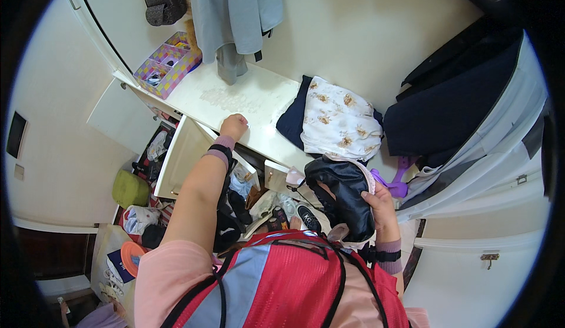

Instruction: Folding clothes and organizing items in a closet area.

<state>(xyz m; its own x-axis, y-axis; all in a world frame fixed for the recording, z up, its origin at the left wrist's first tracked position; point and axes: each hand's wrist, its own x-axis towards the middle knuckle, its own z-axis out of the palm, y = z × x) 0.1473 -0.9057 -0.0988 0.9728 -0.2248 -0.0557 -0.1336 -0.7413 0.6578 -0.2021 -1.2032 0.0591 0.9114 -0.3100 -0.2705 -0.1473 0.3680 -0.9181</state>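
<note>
My right hand (378, 204) grips a black satin-like fabric item (342, 191) with pink trim, which hangs over the front of the white cabinet top (260, 94). Beside it, folded white cloth with brown flowers (342, 120) lies on folded navy cloth (289, 118). My left hand (235, 126) is at the cabinet's front edge, its fingers curled; a small white bit shows at the fingertips, and I cannot tell whether it is held. Below that hand are open cabinet doors (183, 160) with clothes and bags inside.
A checkered divided box (170, 74) stands at the far left of the top. Grey garments (238, 14) and a small dark backpack (163, 3) hang above. Purple plastic (399, 189) and dark garments (450, 94) are at the right. Shoes (309, 217) and a green pouf (130, 189) are lower down.
</note>
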